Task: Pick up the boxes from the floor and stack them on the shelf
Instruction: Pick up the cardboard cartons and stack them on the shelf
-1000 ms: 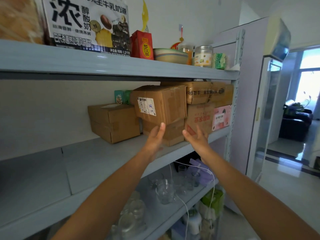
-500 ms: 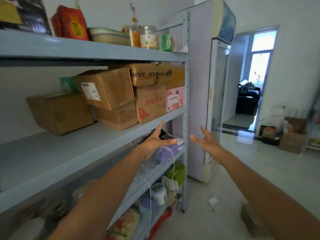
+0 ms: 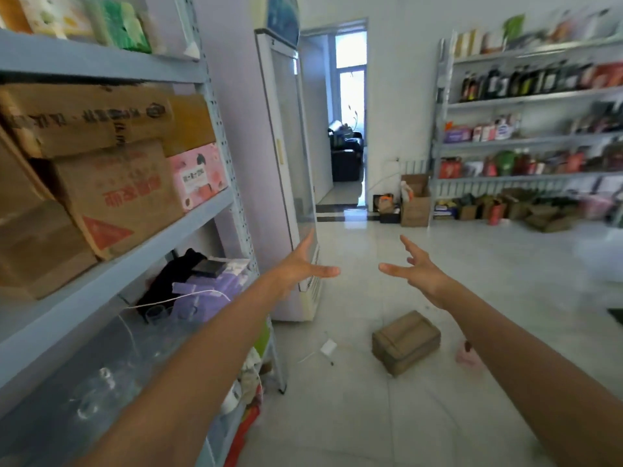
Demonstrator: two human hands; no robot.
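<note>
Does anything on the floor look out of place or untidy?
A brown cardboard box lies alone on the floor, in the open walkway and at an angle to the shelf. Near it are a white scrap and a small pink item, partly hidden by the right arm.

Floor box: plain brown cardboard box (image 3: 406, 342), darker band across the top.
Shelf: pale blue-grey metal shelf (image 3: 135, 254).
Printed carton: tan cardboard carton (image 3: 118, 197), red lettering, red triangle.
End carton: pink cardboard carton (image 3: 197, 175) at the board's right end, white label.
Floor: pale grey glossy tiled floor (image 3: 371, 416).
Lower board: lilac soft packets (image 3: 215, 284).
</note>
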